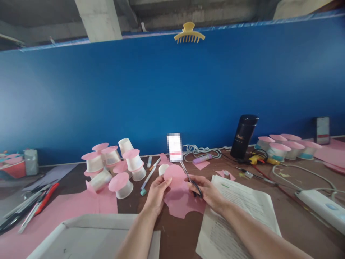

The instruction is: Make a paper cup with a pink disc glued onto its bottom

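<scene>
Nearest to me, a white box [99, 238] with straight sides sits low on the left of the brown tabletop [178, 235]. Thin printed pages [249, 198] lie low on the right. Past them is a pink sheet [183, 205], with round bites along its edge.

Over that sheet I see the pink circle [175, 174] in the left hand [157, 189]. That grip pinches its side between thumb and finger, I think so the rest of the round edge is free. The circle is thin, smooth and dull. In the right hand [207, 189] are scissors [198, 191] with dark loops and metal blades. That grip is curled around the loops, with the blades pointing away, by the circle's right edge. From this far off I can't tell if they touch it.

Farther left, white cups [126, 190] wear pink rounds [131, 154] like flat hats; some are stacked, maybe to save room. On the right stands a black bottle [243, 138]. A bright screen [174, 147], all blurry squares, stands by the smooth blue wall [134, 90], perhaps for easy looking. High up, a yellow hair clip [189, 33] with long teeth sits on the wall's top edge.
</scene>
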A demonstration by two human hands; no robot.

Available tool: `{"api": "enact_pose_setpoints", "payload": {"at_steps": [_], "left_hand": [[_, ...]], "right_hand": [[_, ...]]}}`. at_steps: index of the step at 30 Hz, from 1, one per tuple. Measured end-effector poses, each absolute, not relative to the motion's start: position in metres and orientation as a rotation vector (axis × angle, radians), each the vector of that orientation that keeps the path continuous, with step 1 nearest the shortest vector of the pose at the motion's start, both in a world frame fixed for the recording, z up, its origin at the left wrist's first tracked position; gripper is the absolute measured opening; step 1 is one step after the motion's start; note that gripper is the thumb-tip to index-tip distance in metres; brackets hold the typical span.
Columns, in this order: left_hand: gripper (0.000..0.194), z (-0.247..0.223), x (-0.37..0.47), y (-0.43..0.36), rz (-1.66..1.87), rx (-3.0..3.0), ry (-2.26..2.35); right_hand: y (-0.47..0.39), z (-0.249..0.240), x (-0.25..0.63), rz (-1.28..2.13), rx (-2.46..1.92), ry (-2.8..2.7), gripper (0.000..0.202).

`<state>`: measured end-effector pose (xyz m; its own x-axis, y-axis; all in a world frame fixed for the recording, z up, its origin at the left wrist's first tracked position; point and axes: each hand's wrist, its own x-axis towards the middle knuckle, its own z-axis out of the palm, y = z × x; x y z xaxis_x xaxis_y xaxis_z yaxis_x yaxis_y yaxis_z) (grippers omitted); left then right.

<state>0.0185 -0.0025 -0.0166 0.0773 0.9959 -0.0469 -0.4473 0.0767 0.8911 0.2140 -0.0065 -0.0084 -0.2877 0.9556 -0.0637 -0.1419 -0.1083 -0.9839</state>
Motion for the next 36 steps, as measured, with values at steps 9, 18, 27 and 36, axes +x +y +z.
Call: {"api": "enact_pose_setpoints", "payload": {"at_steps": [9, 18, 27, 36], "left_hand": [[0.036, -0.013, 0.024, -0.007, 1.272, 0.931, 0.820], [0.043, -0.018, 0.023, -0.005, 1.290, 0.913, 0.781], [0.040, -0.018, 0.021, -0.005, 1.292, 0.861, 0.769], [0.038, -0.012, 0.020, -0.006, 1.261, 0.841, 0.795]], "right_hand": [[-0.011, -0.003, 0.216, 1.526, -0.996, -1.300, 0.040], [-0.009, -0.004, 0.218, 1.577, -0.969, -1.298, 0.040], [-0.006, -0.006, 0.218, 1.586, -1.023, -1.282, 0.045], [-0.012, 0.005, 0.219, 1.583, -1.079, -1.368, 0.046]]}}
